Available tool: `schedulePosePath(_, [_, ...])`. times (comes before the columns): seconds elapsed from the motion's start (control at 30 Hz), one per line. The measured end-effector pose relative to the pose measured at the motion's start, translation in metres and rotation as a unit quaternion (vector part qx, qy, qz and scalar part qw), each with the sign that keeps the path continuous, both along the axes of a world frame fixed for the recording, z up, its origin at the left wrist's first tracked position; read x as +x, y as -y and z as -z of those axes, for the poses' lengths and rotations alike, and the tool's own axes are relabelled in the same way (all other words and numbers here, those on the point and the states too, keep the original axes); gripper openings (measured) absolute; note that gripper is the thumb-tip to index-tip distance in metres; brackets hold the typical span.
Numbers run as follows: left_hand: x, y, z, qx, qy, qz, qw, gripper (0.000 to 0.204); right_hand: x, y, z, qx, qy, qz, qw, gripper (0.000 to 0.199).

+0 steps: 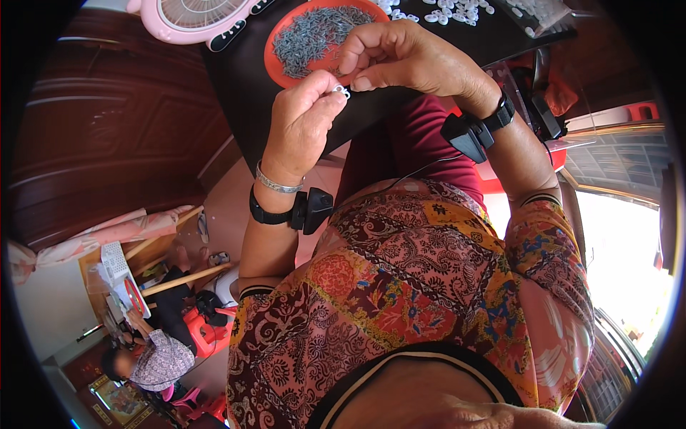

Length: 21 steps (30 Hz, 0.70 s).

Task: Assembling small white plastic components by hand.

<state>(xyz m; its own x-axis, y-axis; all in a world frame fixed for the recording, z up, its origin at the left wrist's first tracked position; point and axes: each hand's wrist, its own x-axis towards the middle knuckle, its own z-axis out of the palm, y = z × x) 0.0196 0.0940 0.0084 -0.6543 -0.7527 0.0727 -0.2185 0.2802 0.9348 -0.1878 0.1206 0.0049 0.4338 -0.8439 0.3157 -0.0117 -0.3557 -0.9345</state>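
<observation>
Your left hand [301, 125] — thumb and forefinger pinching 1 white clip [341, 90], over the black table [246, 93]. Your right hand [414, 61] — fingers curled, just beside it; whether gripping anything, cannot tell. Beyond: 1 orange plate [269, 51] of grey nails [307, 39].

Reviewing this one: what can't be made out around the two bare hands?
All in the head view:
- Small white plastic piece: partly covered by the bare left hand.
- Bare right hand: anything in its grip is too small to tell.
- Round orange-red dish: partly hidden behind the right hand.
- Pink plastic fan: cut off by the top edge.
</observation>
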Motion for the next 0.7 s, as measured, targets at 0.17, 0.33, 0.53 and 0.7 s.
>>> schedulePosePath(0.17, [-0.0012,-0.0003,-0.0002,-0.002,-0.002,0.009,1.0,0.013,-0.0002,-0.0008,-0.0007,-0.005,-0.006,0.008,1.0,0.018])
schedulePosePath(0.33, [-0.0003,0.0014,0.0026,-0.025,0.013,0.028,0.999,0.014,0.0002,-0.0021,-0.0025,-0.006,-0.024,0.0,1.0,0.018])
schedulePosePath(0.53, [-0.0011,-0.0015,0.0006,-0.005,0.002,0.013,1.0,0.012,0.0006,-0.0019,0.0012,-0.018,-0.03,0.017,0.999,0.018])
schedulePosePath(0.7, [0.0002,-0.0002,0.0045,-0.032,0.022,0.025,0.999,0.013,0.0025,-0.004,-0.0022,-0.014,-0.036,0.016,0.999,0.016])
